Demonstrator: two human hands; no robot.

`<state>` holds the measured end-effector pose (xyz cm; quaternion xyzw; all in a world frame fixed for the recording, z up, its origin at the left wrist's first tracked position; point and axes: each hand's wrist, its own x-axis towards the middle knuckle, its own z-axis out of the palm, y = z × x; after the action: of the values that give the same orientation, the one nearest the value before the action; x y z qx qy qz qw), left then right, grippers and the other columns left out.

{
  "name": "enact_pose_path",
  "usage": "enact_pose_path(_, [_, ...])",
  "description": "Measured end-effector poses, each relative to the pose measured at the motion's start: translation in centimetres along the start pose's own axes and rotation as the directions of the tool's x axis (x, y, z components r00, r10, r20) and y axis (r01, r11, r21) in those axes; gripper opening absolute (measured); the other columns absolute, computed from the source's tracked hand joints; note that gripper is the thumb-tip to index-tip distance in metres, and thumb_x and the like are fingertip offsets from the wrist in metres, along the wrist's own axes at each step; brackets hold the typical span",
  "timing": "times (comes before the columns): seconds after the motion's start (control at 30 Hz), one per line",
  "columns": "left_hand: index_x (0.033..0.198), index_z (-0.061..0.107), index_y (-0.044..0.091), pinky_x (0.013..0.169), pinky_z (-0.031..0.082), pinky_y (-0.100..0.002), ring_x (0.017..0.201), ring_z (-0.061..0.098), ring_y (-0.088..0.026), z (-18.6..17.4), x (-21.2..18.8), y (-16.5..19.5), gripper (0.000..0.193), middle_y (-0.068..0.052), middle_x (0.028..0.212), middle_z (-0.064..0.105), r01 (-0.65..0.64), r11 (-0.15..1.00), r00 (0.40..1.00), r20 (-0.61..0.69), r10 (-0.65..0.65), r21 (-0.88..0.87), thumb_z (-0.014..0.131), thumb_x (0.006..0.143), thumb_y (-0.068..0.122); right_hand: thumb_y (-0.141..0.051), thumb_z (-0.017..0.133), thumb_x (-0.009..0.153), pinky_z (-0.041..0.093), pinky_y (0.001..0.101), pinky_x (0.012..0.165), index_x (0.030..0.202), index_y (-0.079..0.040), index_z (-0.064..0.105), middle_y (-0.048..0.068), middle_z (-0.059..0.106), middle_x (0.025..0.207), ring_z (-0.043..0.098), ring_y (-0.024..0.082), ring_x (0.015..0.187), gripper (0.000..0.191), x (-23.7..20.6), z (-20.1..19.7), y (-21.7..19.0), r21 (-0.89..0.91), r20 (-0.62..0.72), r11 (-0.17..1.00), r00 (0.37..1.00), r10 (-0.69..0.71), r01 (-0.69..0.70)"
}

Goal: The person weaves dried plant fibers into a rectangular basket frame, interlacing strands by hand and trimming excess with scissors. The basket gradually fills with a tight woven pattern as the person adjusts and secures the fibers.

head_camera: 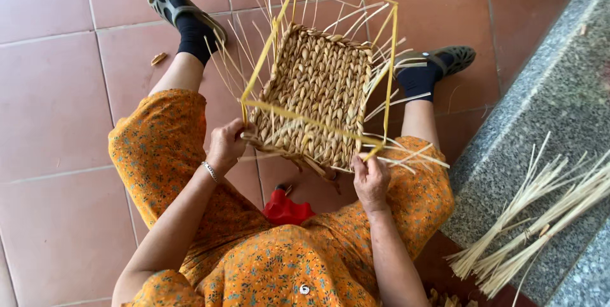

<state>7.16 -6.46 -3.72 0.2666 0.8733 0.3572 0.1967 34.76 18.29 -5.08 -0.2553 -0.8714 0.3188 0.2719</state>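
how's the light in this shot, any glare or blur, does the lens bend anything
Head view: soft, even daylight with only faint shadows under the woven basket and legs; no harsh glare, just a mild sheen on the floor tiles; the left hand and right hand look sharp, with no motion blur; the wide lens bows the tile lines and the stone ledge slightly toward the edges.

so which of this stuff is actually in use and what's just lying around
In use: half-woven basket on its yellow frame, held by left hand and right hand.
Lying about: bundle of straw strips, red object, scrap on floor.
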Motion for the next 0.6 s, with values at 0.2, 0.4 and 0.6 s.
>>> enact_pose_path(0.2, [0.113,0.073,0.003,0.074,0.060,-0.029,0.086,0.077,-0.017,0.4,0.0,-2.3,0.023,-0.013,0.096,0.079,-0.031,0.989,0.989,0.136,0.051,-0.146,0.072,0.090,0.001,-0.016,0.063,0.105,0.058,0.0313,0.062,0.104,-0.006,0.063,0.005,0.072,0.079,0.074,0.017,0.072,0.010,-1.0,0.4,1.0,0.049,0.089,0.991,0.989,0.117,-0.122])
enact_pose_path(0.4, [0.117,0.067,0.007,0.075,0.053,-0.029,0.087,0.060,-0.016,-3.0,1.4,1.6,0.014,-0.007,0.105,0.069,-0.069,0.819,0.949,-0.290,-0.122,-0.570,0.068,0.105,0.001,-0.015,0.062,0.107,0.059,0.0305,0.064,0.105,-0.005,0.063,0.006,0.073,0.081,0.074,0.017,0.075,0.010,-1.3,0.8,1.3,0.017,0.090,0.994,0.990,0.106,-0.108])
enact_pose_path(0.6, [0.106,0.069,0.011,0.090,0.049,-0.037,0.102,0.064,-0.021,-5.6,2.2,9.3,0.019,-0.003,0.108,0.070,-0.707,0.656,0.645,-0.141,0.751,0.265,0.077,0.089,0.008,-0.013,0.060,0.108,0.063,0.0282,0.066,0.106,-0.004,0.064,0.007,0.074,0.084,0.075,0.016,0.079,0.010,-1.6,1.2,1.8,0.049,0.049,0.993,0.993,0.103,-0.106])
